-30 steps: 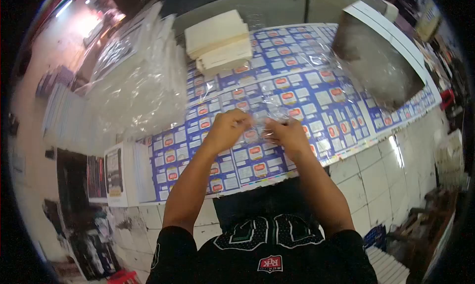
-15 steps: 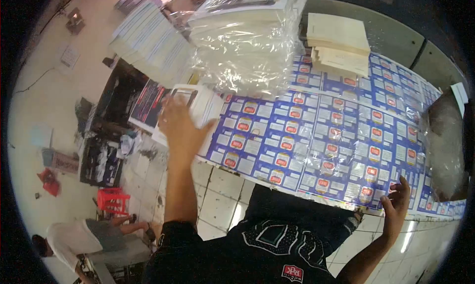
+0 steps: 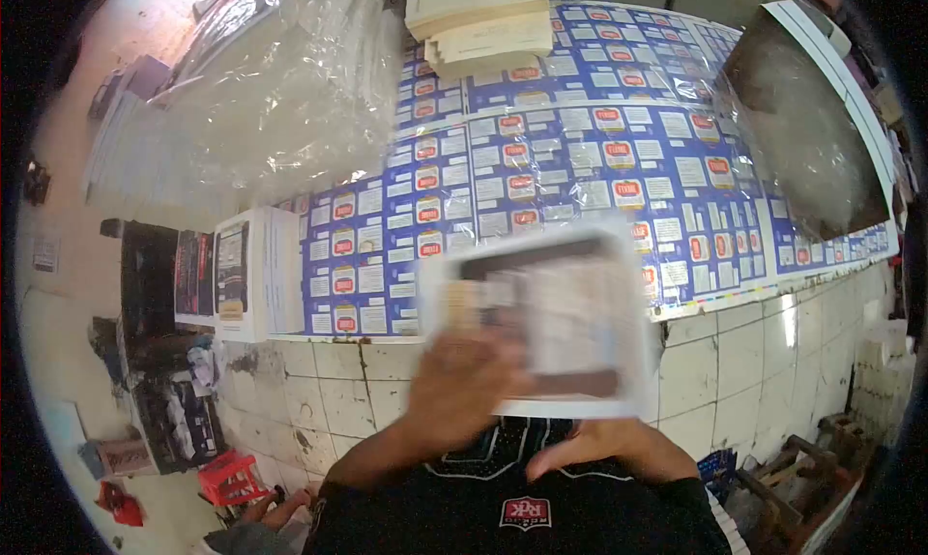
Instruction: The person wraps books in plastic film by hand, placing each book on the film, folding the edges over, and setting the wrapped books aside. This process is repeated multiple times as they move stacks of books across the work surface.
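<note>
A white-bordered printed sheet (image 3: 570, 313), smeared by motion, is held up in front of my body, overlapping the table's front edge in this view. My left hand (image 3: 469, 381) is closed on its lower left part, the fingers lying across the print. At the lower edge of the sheet is my right hand (image 3: 609, 444), its thumb stretched out to the left, away from the paper; its other fingers are hidden behind the sheet. Off to the left, a stack of similar printed sheets (image 3: 237, 275) stands at the table's left end.
Blue label sheets (image 3: 570, 149) under clear film cover the table. Plastic-wrapped paper (image 3: 280, 91) stands at the back left, with a cream paper stack (image 3: 478, 18) beside it. A brown panel with a white edge (image 3: 807, 120) is at right. A red stool (image 3: 232, 478) stands on the floor.
My left hand has come from the stack at the left to the front middle, carrying a printed sheet. My right hand has moved left to the sheet's lower edge. The view has turned right.
</note>
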A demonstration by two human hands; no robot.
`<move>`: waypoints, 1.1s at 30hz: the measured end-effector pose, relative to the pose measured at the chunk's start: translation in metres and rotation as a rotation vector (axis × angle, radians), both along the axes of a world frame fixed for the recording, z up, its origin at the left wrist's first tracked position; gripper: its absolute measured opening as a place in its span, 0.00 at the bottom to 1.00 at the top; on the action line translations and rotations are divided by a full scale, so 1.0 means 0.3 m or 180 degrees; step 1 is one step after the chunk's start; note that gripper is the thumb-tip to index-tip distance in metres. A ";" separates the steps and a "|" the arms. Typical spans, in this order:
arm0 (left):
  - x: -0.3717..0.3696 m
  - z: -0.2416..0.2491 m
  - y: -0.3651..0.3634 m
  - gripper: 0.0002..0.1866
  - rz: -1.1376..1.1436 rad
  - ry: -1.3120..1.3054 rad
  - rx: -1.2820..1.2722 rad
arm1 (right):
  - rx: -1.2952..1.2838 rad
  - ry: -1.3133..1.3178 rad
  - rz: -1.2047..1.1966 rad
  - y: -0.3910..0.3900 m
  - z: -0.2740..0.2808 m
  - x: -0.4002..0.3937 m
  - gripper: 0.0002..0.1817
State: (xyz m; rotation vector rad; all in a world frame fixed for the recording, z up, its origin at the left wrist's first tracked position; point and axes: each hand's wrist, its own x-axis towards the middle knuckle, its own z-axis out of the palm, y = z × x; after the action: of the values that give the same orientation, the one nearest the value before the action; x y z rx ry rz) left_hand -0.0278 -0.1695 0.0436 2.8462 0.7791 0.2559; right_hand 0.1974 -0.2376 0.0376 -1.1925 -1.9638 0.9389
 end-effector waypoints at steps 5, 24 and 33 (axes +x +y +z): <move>0.197 0.043 0.037 0.34 -0.1105 -0.0882 -0.0652 | -0.0058 0.3466 -0.2947 -0.092 -0.065 0.051 0.40; 0.296 -0.065 0.330 0.06 0.0605 -0.0786 -0.0445 | -0.1356 0.3092 -0.3068 -0.259 -0.078 0.247 0.42; 0.221 -0.078 0.330 0.09 0.0038 -0.0724 0.0198 | -0.1712 0.3349 -0.2202 -0.248 -0.135 0.184 0.38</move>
State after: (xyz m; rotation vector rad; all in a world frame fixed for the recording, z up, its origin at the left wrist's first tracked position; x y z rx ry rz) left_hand 0.0385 -0.0704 0.0203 2.8027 0.7527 0.6032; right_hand 0.2526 -0.3121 -0.0030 -1.1466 -0.4337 1.3372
